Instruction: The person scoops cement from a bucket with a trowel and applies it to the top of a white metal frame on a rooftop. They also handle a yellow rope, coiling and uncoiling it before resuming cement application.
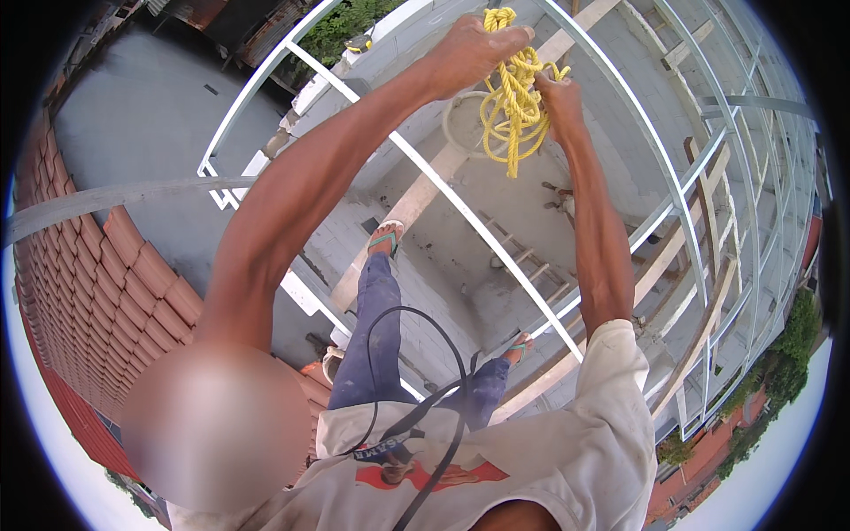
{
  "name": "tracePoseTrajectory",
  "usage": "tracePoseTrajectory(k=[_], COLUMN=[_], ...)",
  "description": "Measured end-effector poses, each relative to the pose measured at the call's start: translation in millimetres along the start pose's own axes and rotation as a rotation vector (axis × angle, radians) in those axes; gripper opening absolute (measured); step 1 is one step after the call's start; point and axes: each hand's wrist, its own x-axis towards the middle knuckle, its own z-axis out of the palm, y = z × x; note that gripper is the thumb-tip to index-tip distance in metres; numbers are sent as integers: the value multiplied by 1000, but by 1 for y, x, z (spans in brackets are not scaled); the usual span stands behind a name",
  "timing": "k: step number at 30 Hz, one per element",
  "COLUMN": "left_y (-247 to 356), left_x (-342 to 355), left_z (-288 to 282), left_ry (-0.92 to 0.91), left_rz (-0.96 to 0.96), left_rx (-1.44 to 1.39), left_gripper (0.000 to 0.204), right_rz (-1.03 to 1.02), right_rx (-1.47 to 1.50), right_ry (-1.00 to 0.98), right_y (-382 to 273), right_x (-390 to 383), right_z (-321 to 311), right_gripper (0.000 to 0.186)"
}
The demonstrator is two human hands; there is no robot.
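Observation:
A bundle of yellow rope [513, 97], knotted and looped, hangs between my two raised hands at the top of the head view. My left hand [482, 51] is closed round its upper part. Lower down on the other side, my right hand [560, 96] pinches the rope near its loose strands. Several loops dangle freely below both hands. Close by runs a white metal bar [611, 84] of the roof frame, passing behind the rope and hands.
I stand with one sandalled foot on a wooden plank [416, 196] and the other on a second plank [540, 382], high over a grey floor [443, 265]. Below leans a wooden ladder [531, 257]. A yellow tape measure [359, 43] lies on the wall top. Roof tiles [106, 257] slope at left.

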Motion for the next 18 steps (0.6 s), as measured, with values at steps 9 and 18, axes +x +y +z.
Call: tracePoseTrajectory(k=[9,18], left_y=[-51,-63], left_x=[13,21], left_z=[-17,-59], left_ry=[80,148], left_rz=[-82,-318], left_rx=[20,197], left_gripper=[47,56], right_rz=[8,65], right_rx=[-58,6], right_ry=[-63,-96], right_y=[29,32], right_x=[33,33], right_z=[30,54], right_gripper=[34,39])
